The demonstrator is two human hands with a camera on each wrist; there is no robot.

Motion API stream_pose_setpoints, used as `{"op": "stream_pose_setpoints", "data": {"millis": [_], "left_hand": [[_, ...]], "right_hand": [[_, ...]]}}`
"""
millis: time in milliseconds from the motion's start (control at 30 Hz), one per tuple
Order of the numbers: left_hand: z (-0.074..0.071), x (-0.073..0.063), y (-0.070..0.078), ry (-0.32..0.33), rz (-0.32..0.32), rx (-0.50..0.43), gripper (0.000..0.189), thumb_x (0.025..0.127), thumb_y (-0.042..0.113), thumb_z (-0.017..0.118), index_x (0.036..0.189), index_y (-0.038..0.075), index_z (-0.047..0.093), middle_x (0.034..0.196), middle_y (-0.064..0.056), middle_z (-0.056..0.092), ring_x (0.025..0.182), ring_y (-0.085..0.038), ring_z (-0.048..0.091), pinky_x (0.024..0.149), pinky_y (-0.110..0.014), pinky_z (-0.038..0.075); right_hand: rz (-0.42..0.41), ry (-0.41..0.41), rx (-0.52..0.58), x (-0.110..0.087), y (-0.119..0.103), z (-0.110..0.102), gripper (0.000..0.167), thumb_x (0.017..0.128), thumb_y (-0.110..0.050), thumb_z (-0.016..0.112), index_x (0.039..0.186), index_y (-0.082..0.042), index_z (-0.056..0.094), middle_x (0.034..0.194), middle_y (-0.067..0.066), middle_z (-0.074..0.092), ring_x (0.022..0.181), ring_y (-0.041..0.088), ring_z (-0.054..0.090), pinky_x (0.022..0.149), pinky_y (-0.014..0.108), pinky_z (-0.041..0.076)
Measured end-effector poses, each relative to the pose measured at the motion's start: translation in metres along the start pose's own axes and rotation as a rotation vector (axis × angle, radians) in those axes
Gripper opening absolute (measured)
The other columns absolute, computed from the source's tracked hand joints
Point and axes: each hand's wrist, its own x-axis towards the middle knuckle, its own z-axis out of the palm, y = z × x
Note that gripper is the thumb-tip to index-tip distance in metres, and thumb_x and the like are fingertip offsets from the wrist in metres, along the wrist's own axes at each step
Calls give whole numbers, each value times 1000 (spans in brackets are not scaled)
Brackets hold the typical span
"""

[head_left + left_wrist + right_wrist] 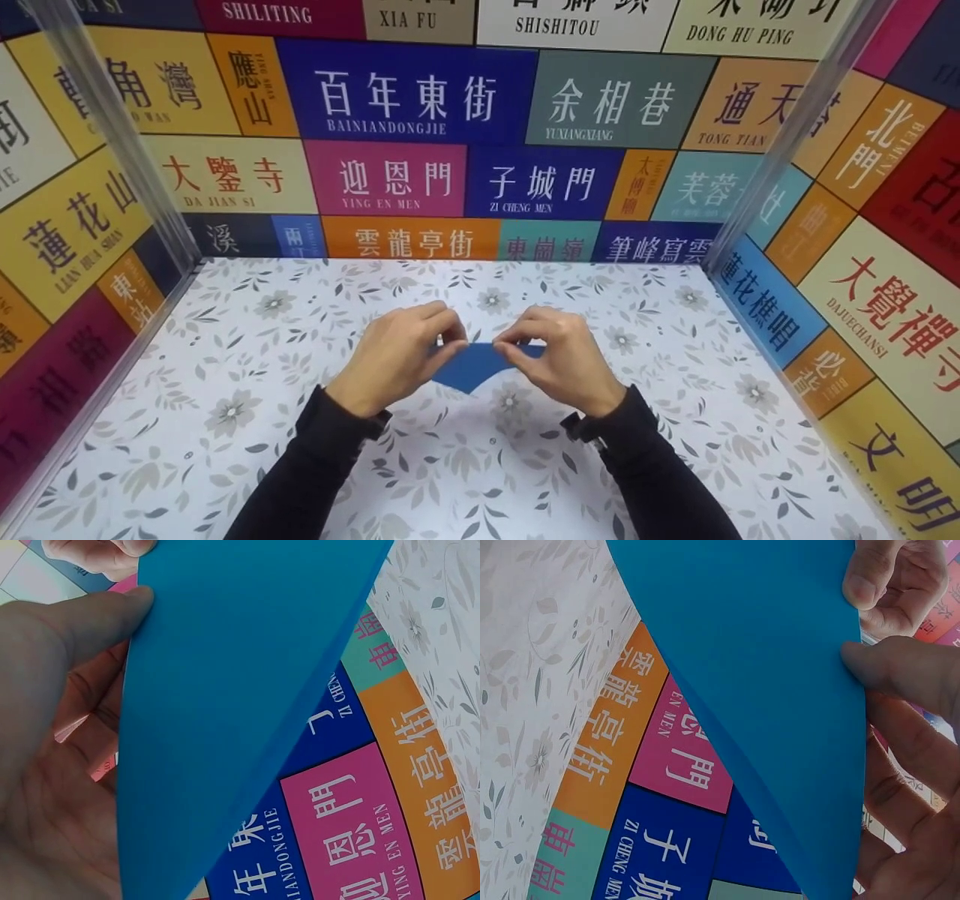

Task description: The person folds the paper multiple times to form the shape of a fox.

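Note:
A sheet of blue paper (472, 367) is held up between both hands over the tabletop, its straight edge uppermost and a corner pointing down. My left hand (409, 349) pinches that top edge between thumb and fingers, left of the middle. Just across a small gap, my right hand (566, 352) pinches the same edge. In the left wrist view the paper (225, 675) looks folded, with a darker second layer showing along its slanted side. The right wrist view shows the thumb (900, 667) lying on the near face of the paper (765, 675), the other fingers behind it.
The table (232, 465) has a white covering printed with grey flowers and leaves. Upright panels of colourful sign lettering (405, 94) stand behind and on both sides. Clear strips (780, 142) run up the two back corners.

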Motion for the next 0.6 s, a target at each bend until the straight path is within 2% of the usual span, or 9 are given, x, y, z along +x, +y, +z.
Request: {"op": "stream_pose_setpoints", "data": {"millis": [400,600], "left_hand": [[0,0,-1,15,24,29,11,107,29,88,108,20,83,97,3,78,82,-17,74,75,-35,66],[-1,0,-1,5,10,19,12,107,30,88,109,20,83,98,3,78,83,-18,74,77,-35,66]], "right_hand": [[-18,-18,2,0,1,-2,9,100,-11,93,105,-17,93,95,0,83,90,16,82,83,39,71],[-24,-21,10,0,1,-2,8,100,-11,93,106,-17,93,96,0,83,90,14,81,82,43,72]]}}
